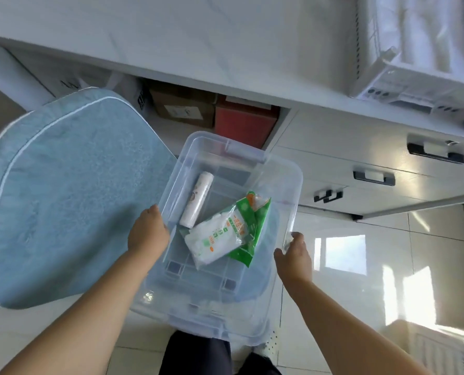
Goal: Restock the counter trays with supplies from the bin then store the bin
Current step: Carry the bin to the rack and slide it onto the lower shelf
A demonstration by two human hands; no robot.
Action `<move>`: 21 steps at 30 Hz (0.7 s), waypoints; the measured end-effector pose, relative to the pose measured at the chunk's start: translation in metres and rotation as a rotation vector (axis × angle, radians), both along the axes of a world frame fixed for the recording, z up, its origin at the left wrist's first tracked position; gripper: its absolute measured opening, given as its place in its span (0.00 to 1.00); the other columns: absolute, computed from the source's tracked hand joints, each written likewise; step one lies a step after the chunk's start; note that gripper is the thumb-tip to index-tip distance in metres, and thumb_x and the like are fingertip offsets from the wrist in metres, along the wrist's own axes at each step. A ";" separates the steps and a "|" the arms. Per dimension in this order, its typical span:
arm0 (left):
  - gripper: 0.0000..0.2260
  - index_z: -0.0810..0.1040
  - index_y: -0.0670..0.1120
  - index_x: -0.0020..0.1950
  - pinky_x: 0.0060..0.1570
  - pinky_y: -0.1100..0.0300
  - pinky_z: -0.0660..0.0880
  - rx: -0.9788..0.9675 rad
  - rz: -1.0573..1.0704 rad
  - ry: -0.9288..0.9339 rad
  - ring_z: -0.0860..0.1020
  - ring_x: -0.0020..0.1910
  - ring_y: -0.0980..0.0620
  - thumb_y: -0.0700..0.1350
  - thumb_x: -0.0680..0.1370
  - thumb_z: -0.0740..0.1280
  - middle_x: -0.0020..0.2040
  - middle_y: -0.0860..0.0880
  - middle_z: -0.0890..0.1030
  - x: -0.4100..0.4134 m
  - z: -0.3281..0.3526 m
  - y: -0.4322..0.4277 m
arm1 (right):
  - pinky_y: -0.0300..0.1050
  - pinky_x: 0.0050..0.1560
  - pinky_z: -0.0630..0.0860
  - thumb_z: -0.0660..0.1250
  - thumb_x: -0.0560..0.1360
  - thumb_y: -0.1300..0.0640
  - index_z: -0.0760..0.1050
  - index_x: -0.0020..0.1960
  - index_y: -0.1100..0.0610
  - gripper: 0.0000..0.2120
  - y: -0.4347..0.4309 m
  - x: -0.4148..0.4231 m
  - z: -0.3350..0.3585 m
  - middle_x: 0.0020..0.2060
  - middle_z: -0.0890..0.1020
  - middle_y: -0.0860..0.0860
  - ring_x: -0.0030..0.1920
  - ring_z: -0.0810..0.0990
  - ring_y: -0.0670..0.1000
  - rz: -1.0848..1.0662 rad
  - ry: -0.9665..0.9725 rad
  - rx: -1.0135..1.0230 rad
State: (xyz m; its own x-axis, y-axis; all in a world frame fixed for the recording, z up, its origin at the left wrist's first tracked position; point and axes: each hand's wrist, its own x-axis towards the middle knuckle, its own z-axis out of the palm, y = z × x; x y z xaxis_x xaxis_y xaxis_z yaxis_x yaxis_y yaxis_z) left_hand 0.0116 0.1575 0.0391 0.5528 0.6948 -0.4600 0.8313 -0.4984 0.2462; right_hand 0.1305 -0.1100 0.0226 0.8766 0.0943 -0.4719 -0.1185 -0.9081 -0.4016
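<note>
A clear plastic bin [277,169] is held in the air in front of me, over the floor and the edge of a blue cushioned chair [63,196]. My left hand [147,231] grips its left rim and my right hand [293,255] grips its right rim. Inside lie a white roll [197,203] and a green-and-white plastic packet [225,234]. A white slotted counter tray [415,77] stands on the counter at the upper right.
Under the white counter [198,44] is an open space holding a brown cardboard box [183,108] and a red box [245,121]. White drawers with black handles [374,175] are to the right. The floor is glossy tile [360,266].
</note>
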 end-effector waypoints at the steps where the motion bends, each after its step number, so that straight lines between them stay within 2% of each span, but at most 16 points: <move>1: 0.12 0.69 0.36 0.59 0.46 0.48 0.71 -0.002 0.005 0.012 0.74 0.54 0.35 0.35 0.76 0.58 0.57 0.36 0.75 0.003 0.001 0.000 | 0.46 0.48 0.71 0.64 0.73 0.61 0.63 0.67 0.58 0.23 -0.003 0.000 -0.002 0.61 0.75 0.58 0.54 0.77 0.59 -0.043 0.026 0.024; 3: 0.08 0.70 0.37 0.54 0.42 0.53 0.69 -0.004 -0.002 0.039 0.75 0.51 0.37 0.35 0.75 0.58 0.54 0.38 0.76 0.008 0.004 0.001 | 0.44 0.51 0.71 0.64 0.73 0.62 0.65 0.67 0.59 0.23 -0.011 0.002 -0.005 0.59 0.76 0.58 0.54 0.76 0.57 -0.097 0.052 0.054; 6: 0.06 0.70 0.40 0.50 0.40 0.56 0.66 -0.006 -0.060 0.036 0.73 0.44 0.41 0.36 0.74 0.60 0.50 0.40 0.77 0.016 0.013 -0.011 | 0.42 0.47 0.69 0.64 0.72 0.62 0.69 0.64 0.60 0.20 -0.033 0.007 -0.001 0.55 0.77 0.58 0.48 0.75 0.54 -0.172 0.045 0.070; 11: 0.02 0.70 0.41 0.43 0.38 0.54 0.67 -0.044 -0.174 -0.016 0.76 0.44 0.38 0.35 0.72 0.60 0.47 0.37 0.78 0.034 0.027 -0.063 | 0.40 0.40 0.66 0.66 0.69 0.62 0.73 0.58 0.60 0.16 -0.097 0.012 0.012 0.46 0.78 0.54 0.40 0.73 0.51 -0.333 0.031 0.108; 13: 0.03 0.72 0.38 0.45 0.39 0.53 0.70 -0.057 -0.216 -0.017 0.77 0.46 0.36 0.36 0.72 0.61 0.47 0.36 0.78 0.043 0.034 -0.096 | 0.40 0.37 0.66 0.66 0.69 0.62 0.74 0.56 0.58 0.15 -0.136 0.013 0.021 0.43 0.78 0.52 0.38 0.74 0.50 -0.390 0.038 0.126; 15: 0.02 0.72 0.40 0.44 0.40 0.54 0.70 -0.081 -0.254 -0.004 0.77 0.46 0.37 0.36 0.72 0.61 0.44 0.39 0.76 0.051 0.040 -0.134 | 0.39 0.31 0.65 0.67 0.69 0.62 0.74 0.53 0.56 0.12 -0.180 0.012 0.031 0.38 0.77 0.50 0.35 0.74 0.48 -0.442 0.035 0.143; 16: 0.01 0.71 0.41 0.42 0.39 0.56 0.68 -0.090 -0.276 0.004 0.76 0.44 0.38 0.37 0.72 0.61 0.41 0.42 0.74 0.056 0.045 -0.154 | 0.39 0.28 0.64 0.67 0.69 0.62 0.74 0.50 0.56 0.10 -0.203 0.012 0.037 0.34 0.76 0.48 0.32 0.73 0.46 -0.466 0.029 0.150; 18: 0.07 0.67 0.45 0.35 0.36 0.58 0.66 -0.098 -0.325 0.025 0.73 0.38 0.41 0.37 0.72 0.61 0.36 0.46 0.70 0.064 0.054 -0.197 | 0.40 0.26 0.62 0.66 0.68 0.62 0.71 0.42 0.55 0.07 -0.249 0.011 0.049 0.30 0.72 0.47 0.28 0.70 0.45 -0.510 0.015 0.152; 21: 0.11 0.63 0.48 0.32 0.33 0.59 0.65 -0.148 -0.371 0.020 0.71 0.35 0.46 0.40 0.72 0.62 0.34 0.48 0.69 0.076 0.069 -0.264 | 0.41 0.25 0.60 0.67 0.66 0.63 0.62 0.32 0.50 0.15 -0.323 0.011 0.067 0.26 0.69 0.47 0.26 0.66 0.46 -0.540 -0.028 0.170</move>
State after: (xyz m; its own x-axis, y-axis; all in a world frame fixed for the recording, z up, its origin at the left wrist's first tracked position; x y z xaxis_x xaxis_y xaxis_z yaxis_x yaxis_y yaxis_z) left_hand 0.0874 -0.1068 0.1077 0.7439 0.3750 -0.5531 0.6067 -0.7260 0.3237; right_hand 0.1419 -0.4325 0.0892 0.8337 -0.2982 -0.4647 -0.5350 -0.6442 -0.5465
